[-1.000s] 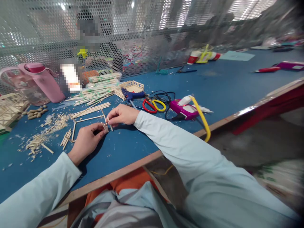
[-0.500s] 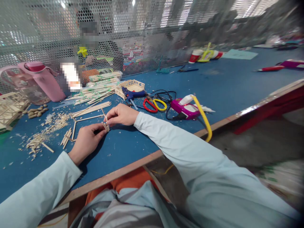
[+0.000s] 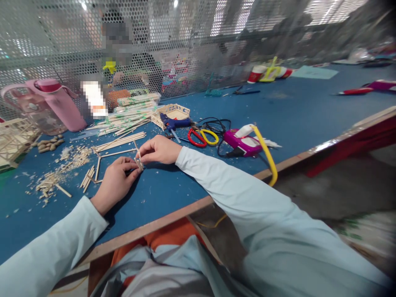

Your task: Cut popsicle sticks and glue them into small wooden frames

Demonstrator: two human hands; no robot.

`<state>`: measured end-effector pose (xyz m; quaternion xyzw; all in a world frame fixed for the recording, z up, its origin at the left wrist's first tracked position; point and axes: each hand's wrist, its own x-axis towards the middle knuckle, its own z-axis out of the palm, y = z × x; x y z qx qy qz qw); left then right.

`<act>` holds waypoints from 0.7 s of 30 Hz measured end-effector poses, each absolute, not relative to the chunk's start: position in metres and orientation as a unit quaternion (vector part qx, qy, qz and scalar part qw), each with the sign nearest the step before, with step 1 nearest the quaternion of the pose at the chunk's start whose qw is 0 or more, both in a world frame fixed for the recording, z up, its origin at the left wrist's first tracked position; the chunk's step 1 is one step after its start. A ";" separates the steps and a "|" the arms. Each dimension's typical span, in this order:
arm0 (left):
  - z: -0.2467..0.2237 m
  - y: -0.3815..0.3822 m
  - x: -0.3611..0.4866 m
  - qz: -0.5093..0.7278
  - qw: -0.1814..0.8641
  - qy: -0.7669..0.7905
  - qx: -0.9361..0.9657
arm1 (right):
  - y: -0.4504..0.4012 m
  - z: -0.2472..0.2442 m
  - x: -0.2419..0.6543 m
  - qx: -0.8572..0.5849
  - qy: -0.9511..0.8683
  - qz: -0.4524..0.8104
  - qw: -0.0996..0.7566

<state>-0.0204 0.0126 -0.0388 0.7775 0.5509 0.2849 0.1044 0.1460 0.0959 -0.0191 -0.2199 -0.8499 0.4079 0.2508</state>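
Two hands, both mine, pinch thin pieces at the right end of the stick frame (image 3: pixel 119 152). My left hand (image 3: pixel 116 181) has its thumb and fingers closed on the near part, low by the blue table (image 3: pixel 173 185). My right hand (image 3: pixel 162 149) has its fingertips closed on a stick just beside them.

The frame is on the near left part of the table. Its longest stick runs left to right, with the right end a bit farther off. At the left end, one stick points toward the near side. A short stick at the right end slants from far left to near right.

Clear bags (image 3: pixel 137 101) on the far left have thin sticks in them. A small wooden tray (image 3: pixel 182 110) sits to their right; I see its pale floor. Farther left, I cannot tell what is in the pink bottle (image 3: pixel 66 109). One red and white cup (image 3: pixel 256 75) is at the far side, beside a yellow thing (image 3: pixel 269 74); its inside is hidden.
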 end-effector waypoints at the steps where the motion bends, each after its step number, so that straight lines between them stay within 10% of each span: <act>1: -0.039 0.013 -0.021 0.283 0.104 0.550 0.779 | 0.096 -0.020 0.146 -0.216 -0.850 0.409 0.251; 21: -0.039 0.012 -0.019 0.276 0.085 0.556 0.779 | 0.097 -0.028 0.142 -0.221 -0.847 0.432 0.216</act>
